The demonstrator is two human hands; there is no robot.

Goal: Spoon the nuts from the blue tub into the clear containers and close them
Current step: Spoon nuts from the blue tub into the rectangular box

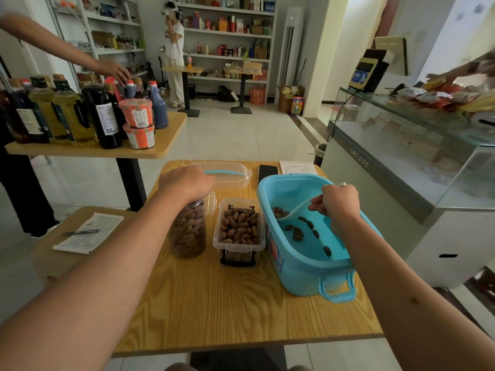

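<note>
The blue tub (302, 274) stands on the right of the wooden table (214, 303), with a few brown nuts (302, 228) scattered on its floor. My right hand (337, 203) grips the handle of a white spoon (294, 210) whose bowl holds nuts inside the tub. A square clear container (239, 231), uncovered and nearly full of nuts, sits left of the tub. Further left a tall clear jar (188, 231) is full of nuts; my left hand (184, 182) grips its top from above, hiding the mouth.
A clear lid with a blue strip (227, 174) lies behind the containers, beside a black phone (267, 171) and a paper (297, 167). A form and pen (88, 232) lie on a low table at left. Bottles crowd another table; a glass counter stands right. Other people are around.
</note>
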